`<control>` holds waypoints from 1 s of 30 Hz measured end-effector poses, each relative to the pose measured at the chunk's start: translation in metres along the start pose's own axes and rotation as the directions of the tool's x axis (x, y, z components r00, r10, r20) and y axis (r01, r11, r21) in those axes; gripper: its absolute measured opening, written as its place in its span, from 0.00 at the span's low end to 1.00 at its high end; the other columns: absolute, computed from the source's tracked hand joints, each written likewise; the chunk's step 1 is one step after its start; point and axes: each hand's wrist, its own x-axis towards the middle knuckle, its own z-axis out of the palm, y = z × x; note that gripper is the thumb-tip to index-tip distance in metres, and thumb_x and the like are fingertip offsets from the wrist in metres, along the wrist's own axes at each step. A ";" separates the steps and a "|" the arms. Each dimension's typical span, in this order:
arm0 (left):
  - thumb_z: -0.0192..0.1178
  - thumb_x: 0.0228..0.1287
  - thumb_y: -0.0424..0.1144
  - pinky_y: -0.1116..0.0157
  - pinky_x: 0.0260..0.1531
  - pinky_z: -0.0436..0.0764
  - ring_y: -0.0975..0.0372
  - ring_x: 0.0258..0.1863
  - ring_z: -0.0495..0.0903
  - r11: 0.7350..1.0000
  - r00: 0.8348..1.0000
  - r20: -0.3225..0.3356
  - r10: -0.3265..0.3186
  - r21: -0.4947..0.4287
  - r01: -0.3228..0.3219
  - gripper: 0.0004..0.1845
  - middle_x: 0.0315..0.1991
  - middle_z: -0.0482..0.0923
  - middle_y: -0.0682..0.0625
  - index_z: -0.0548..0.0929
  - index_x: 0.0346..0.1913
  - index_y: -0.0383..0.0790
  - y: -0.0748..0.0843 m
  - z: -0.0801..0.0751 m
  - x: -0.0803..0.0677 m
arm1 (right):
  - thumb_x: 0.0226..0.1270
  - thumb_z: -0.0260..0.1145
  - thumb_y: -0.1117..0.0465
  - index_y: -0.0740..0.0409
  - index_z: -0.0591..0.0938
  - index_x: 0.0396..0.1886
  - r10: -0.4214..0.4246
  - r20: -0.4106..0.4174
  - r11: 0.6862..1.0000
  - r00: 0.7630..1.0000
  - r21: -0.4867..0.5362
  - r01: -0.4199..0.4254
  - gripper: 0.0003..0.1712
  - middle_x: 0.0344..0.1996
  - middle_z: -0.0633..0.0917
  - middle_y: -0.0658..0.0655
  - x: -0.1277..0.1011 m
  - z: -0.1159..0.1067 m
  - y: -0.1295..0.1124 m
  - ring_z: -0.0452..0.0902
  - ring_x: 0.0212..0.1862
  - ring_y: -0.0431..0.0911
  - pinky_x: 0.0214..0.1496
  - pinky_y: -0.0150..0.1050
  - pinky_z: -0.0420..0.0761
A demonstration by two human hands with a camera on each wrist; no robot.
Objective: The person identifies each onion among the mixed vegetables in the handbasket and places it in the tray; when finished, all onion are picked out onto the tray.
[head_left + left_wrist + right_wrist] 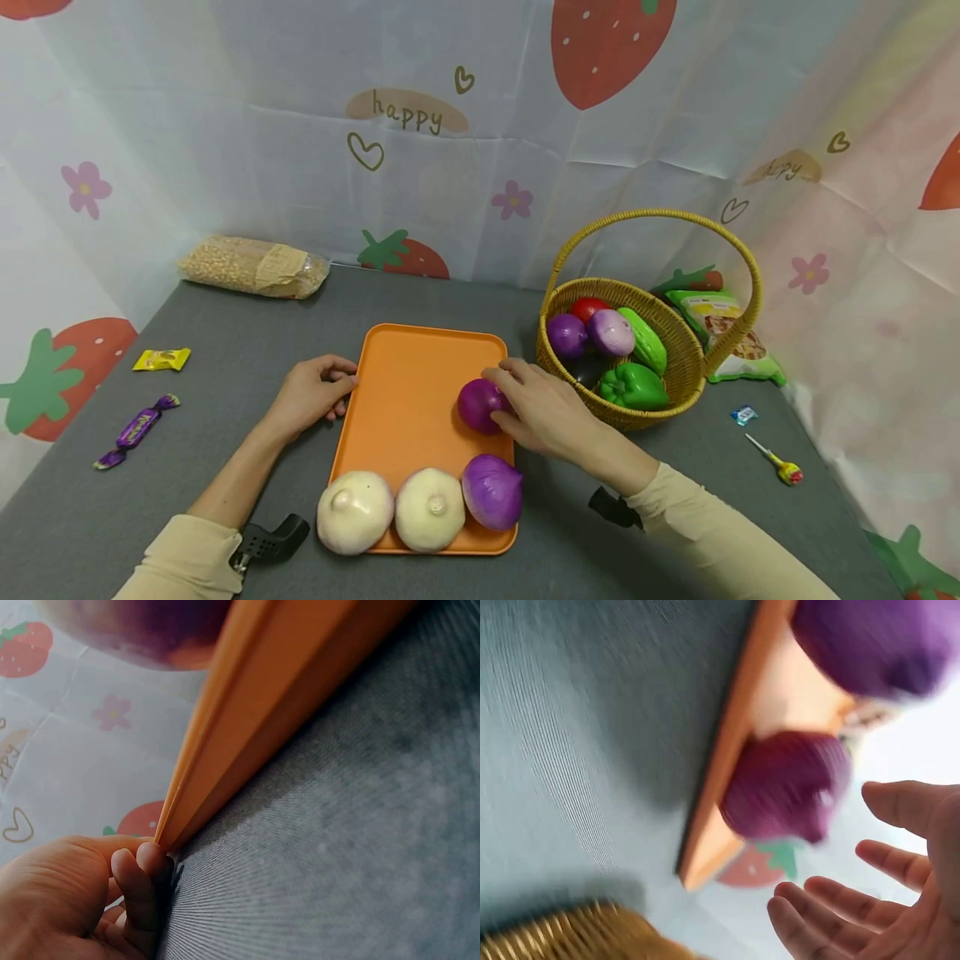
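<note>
Across the grey worktop, an orange tray lies lengthwise in the middle, its long sides running near to far. At its right edge, about halfway along, a dark purple onion sits on the tray floor, and the right hand is just beside it on the right; the right wrist view shows the fingers spread and relaxed, gripping nothing, with a sliver of gap between palm and onion. From the head view the fingertips seem to brush the onion's far side, but I cannot tell if they truly touch. The left hand is at the tray's left rim, fingers curled, pinching that edge near the far corner.

Along the tray's near edge stand two white onions and a lighter purple onion, side by side and touching. The tray's far half is bare.

To the right, close to the tray's far corner, stands a wicker basket holding vegetables. Far left lies a bag of beans; near left, a yellow sweet and a purple sweet, well apart from the tray. On the right lie a lollipop and a small blue sweet.
</note>
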 end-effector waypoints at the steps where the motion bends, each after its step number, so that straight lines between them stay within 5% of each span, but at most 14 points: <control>1: 0.58 0.70 0.38 0.65 0.19 0.81 0.63 0.19 0.78 1.000 1.000 0.000 0.001 0.000 -0.001 0.17 0.36 0.81 0.39 0.78 0.55 0.30 0.000 0.000 0.000 | 0.60 0.72 0.53 0.52 0.78 0.57 0.007 -0.025 1.000 1.000 -0.005 -0.007 0.26 0.50 0.81 0.57 0.001 -0.005 0.003 0.82 0.45 0.49 0.43 0.42 0.85; 6: 0.58 0.70 0.38 0.65 0.19 0.81 0.63 0.19 0.78 1.000 1.000 -0.003 0.002 0.004 -0.002 0.17 0.36 0.81 0.39 0.78 0.55 0.30 0.001 -0.001 0.000 | 0.60 0.70 0.57 0.56 0.81 0.51 0.077 -0.129 0.997 0.989 -0.001 -0.077 0.20 0.48 0.83 0.57 0.004 -0.033 0.029 0.81 0.47 0.50 0.44 0.45 0.84; 11: 0.58 0.70 0.37 0.65 0.19 0.81 0.63 0.19 0.78 1.000 1.000 -0.006 0.007 0.007 -0.007 0.17 0.36 0.81 0.38 0.78 0.55 0.30 0.000 -0.002 0.000 | 0.64 0.66 0.57 0.57 0.82 0.50 0.240 -0.109 0.971 0.965 0.004 -0.241 0.16 0.48 0.82 0.60 0.007 -0.057 0.062 0.81 0.45 0.54 0.43 0.51 0.83; 19: 0.57 0.70 0.37 0.65 0.19 0.81 0.63 0.19 0.78 1.000 1.000 -0.003 0.007 0.009 -0.007 0.17 0.35 0.81 0.39 0.78 0.55 0.30 -0.002 -0.002 0.000 | 0.70 0.58 0.53 0.58 0.70 0.68 0.469 0.156 0.881 0.869 -0.010 -0.473 0.30 0.63 0.72 0.70 0.012 -0.075 0.116 0.74 0.58 0.65 0.52 0.64 0.78; 30: 0.58 0.70 0.38 0.65 0.19 0.81 0.63 0.19 0.78 1.000 1.000 0.007 0.005 -0.004 -0.004 0.17 0.34 0.81 0.40 0.78 0.55 0.30 0.000 -0.001 0.000 | 0.69 0.60 0.52 0.62 0.57 0.75 0.400 0.469 0.892 0.787 -0.003 -0.452 0.41 0.70 0.59 0.79 0.014 -0.064 0.154 0.59 0.69 0.72 0.66 0.67 0.67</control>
